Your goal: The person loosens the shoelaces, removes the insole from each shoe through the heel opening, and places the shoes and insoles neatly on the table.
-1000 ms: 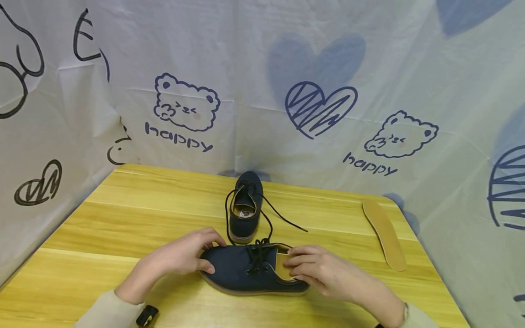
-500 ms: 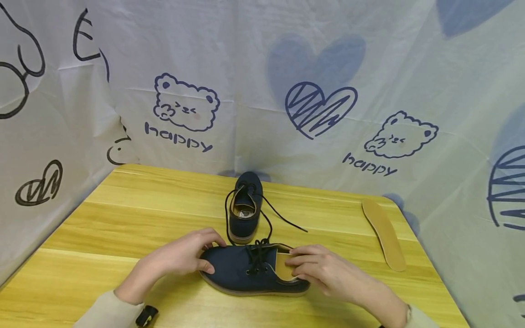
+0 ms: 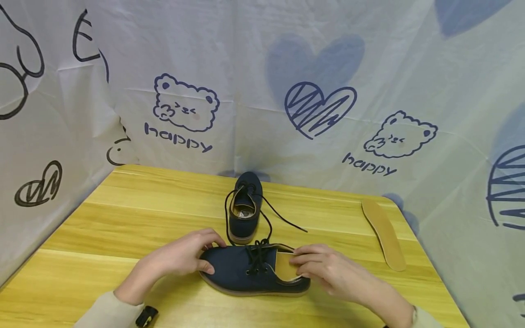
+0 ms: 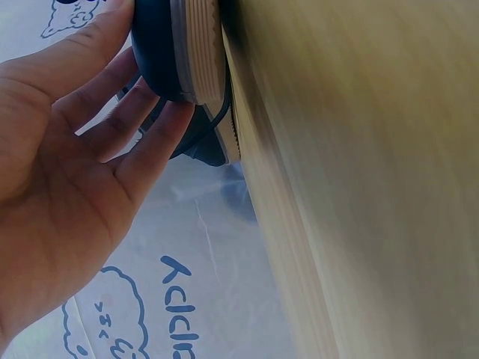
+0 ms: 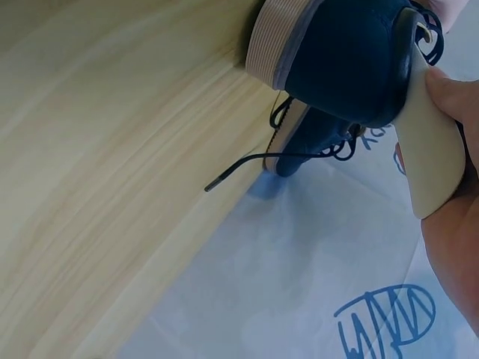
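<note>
A navy lace-up shoe (image 3: 229, 269) lies sole down across the front of the table, toe to the left. My left hand (image 3: 180, 256) grips its toe, thumb on the near side and fingers round the far side. At the heel end, my right hand (image 3: 334, 271) pinches a tan insole (image 3: 284, 266) between thumb and fingers. One end of that insole is inside the shoe, hidden under the laces. In the right wrist view, the pale underside of the insole (image 5: 430, 146) sticks up and out of the shoe's opening, past the heel.
Behind stands a matching navy shoe (image 3: 244, 228), toe away, its long black lace (image 3: 287, 218) trailing loose to the right. A second tan insole (image 3: 381, 232) lies near the table's right edge. A printed white cloth (image 3: 254, 91) hangs behind the wooden table (image 3: 143, 205).
My right hand has shifted slightly to the right with the insole, so a little more of it shows in the shoe opening. The left hand and the shoe have stayed in place.
</note>
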`<state>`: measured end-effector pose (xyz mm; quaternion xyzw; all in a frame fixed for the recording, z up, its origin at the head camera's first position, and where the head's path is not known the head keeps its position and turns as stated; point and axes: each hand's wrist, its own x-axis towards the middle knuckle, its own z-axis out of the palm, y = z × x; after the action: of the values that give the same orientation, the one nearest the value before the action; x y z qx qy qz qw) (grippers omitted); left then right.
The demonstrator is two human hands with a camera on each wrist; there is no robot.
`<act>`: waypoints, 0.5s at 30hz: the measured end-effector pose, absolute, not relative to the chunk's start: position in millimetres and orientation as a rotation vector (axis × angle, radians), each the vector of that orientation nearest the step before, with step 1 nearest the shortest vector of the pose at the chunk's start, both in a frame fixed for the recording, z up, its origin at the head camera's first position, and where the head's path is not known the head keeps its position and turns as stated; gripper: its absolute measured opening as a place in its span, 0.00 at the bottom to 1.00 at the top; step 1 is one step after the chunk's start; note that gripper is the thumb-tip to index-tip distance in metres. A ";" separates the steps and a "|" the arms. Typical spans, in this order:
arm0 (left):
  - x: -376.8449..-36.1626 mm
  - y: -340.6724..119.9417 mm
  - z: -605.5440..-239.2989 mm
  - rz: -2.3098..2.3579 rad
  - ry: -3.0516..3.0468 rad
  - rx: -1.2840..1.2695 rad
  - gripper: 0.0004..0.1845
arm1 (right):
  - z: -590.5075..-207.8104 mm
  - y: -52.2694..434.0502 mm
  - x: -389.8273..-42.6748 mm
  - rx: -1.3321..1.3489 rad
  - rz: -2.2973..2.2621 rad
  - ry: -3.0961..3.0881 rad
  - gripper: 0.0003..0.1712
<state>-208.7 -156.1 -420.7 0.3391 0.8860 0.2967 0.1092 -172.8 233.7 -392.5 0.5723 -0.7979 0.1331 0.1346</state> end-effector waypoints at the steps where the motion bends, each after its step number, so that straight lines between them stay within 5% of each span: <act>1: -208.7 -156.2 -420.7 0.873 2.605 0.995 0.25 | -392.3 234.2 -172.5 1.657 0.392 -2.314 0.07; 15: -208.6 -156.6 -420.8 0.889 2.590 0.985 0.25 | -389.3 245.6 -170.2 1.625 0.433 -2.290 0.16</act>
<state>-208.6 -156.6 -420.8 0.3362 0.8841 0.3034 0.1153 -170.2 245.6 -389.3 0.5654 -0.7970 0.1506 0.1496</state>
